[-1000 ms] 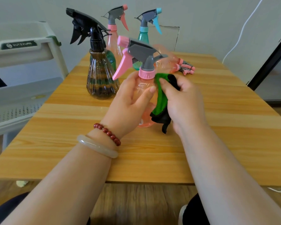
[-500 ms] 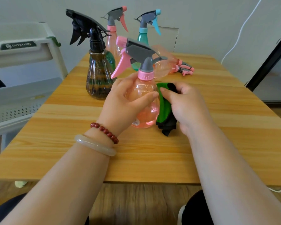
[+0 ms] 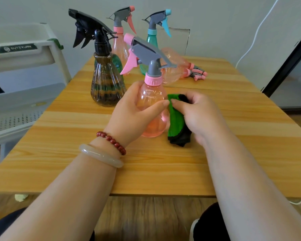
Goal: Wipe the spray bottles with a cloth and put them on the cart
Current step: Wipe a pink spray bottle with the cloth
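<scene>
A pink spray bottle (image 3: 151,96) with a grey and pink trigger head stands upright on the wooden table (image 3: 163,162). My left hand (image 3: 130,113) grips its body from the left, thumb across the front. My right hand (image 3: 198,115) holds a bunched green and black cloth (image 3: 176,122) pressed against the bottle's right side. The white cart (image 3: 24,66) stands to the left of the table.
Behind stand a dark brown ribbed bottle with a black head (image 3: 106,84), another pink bottle (image 3: 122,44) and a teal bottle (image 3: 152,39). Pink bottles (image 3: 177,66) lie on their sides at the back right. A white cable (image 3: 255,32) hangs on the wall.
The pink bottle has come down from a tilted, lifted pose and now stands upright on the table. My right hand with the cloth has slid lower along its right side.
</scene>
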{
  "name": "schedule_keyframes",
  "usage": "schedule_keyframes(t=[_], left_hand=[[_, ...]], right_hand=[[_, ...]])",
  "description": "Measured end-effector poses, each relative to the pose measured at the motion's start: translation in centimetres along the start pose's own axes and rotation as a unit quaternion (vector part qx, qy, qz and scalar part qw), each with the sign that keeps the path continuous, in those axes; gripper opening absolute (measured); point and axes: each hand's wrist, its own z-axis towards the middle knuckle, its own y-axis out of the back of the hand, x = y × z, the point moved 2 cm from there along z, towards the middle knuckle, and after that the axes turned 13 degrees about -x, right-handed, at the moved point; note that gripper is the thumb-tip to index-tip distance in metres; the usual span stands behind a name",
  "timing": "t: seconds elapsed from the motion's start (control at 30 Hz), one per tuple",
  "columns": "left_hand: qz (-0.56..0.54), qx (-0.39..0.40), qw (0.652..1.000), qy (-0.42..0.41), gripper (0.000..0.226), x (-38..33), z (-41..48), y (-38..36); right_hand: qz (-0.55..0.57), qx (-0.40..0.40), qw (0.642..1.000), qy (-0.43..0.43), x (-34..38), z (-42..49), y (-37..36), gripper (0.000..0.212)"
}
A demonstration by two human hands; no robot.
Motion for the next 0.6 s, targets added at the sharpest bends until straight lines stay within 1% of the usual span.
schedule_keyframes(t=[0.07, 0.13, 0.17, 0.2, 0.27, 0.33, 0.37, 0.4, 0.47, 0.5, 0.57, 0.6], left_hand=[[-0.003, 0.005, 1.0, 0.003, 0.039, -0.1, 0.0, 0.0], [-0.007, 0.007, 1.0, 0.001, 0.042, -0.2, -0.1, -0.1], [-0.003, 0.007, 1.0, -0.003, 0.042, -0.2, -0.1, 0.0], [0.002, 0.008, 1.0, -0.007, 0.041, -0.3, -0.1, 0.0], [0.007, 0.007, 1.0, -0.007, 0.036, -0.1, -0.1, 0.0], [0.011, 0.0, 1.0, 0.0, 0.036, 0.1, 0.0, 0.0], [0.02, -0.003, 1.0, 0.005, 0.041, 0.2, 0.1, 0.0], [0.03, -0.006, 0.999, 0.007, 0.052, 0.3, 0.1, 0.0], [0.046, -0.015, 0.999, 0.004, 0.073, 0.4, 0.2, -0.1], [0.05, -0.019, 0.999, 0.003, 0.079, 0.4, 0.3, -0.1], [0.047, -0.025, 0.999, -0.002, 0.079, 0.3, 0.2, -0.1], [0.046, -0.026, 0.999, -0.003, 0.077, 0.3, 0.2, -0.1]], right_hand=[[0.048, -0.01, 0.999, 0.023, 0.7, -0.3, -0.1, 0.012], [0.099, -0.015, 0.992, 0.072, 1.6, -0.6, -0.4, 0.009], [0.098, -0.018, 0.991, 0.088, 1.8, -0.7, -0.6, 0.009], [0.086, -0.023, 0.992, 0.085, 1.7, -0.7, -0.8, 0.009], [0.069, -0.029, 0.997, 0.031, 0.5, -0.3, -0.9, 0.013], [0.061, -0.007, 0.997, -0.046, -0.8, 0.1, -0.9, 0.024], [0.059, 0.005, 0.996, -0.072, -1.2, 0.2, -0.9, 0.029], [0.056, 0.012, 0.995, -0.084, -1.3, 0.2, -0.8, 0.031], [0.073, 0.007, 0.995, -0.066, -0.7, 0.1, -0.7, 0.028], [0.1, 0.0, 0.994, -0.043, -0.1, 0.0, -0.7, 0.023], [0.135, -0.011, 0.991, 0.014, 1.1, -0.2, -0.6, 0.017], [0.13, -0.015, 0.991, 0.032, 1.3, -0.3, -0.7, 0.015]])
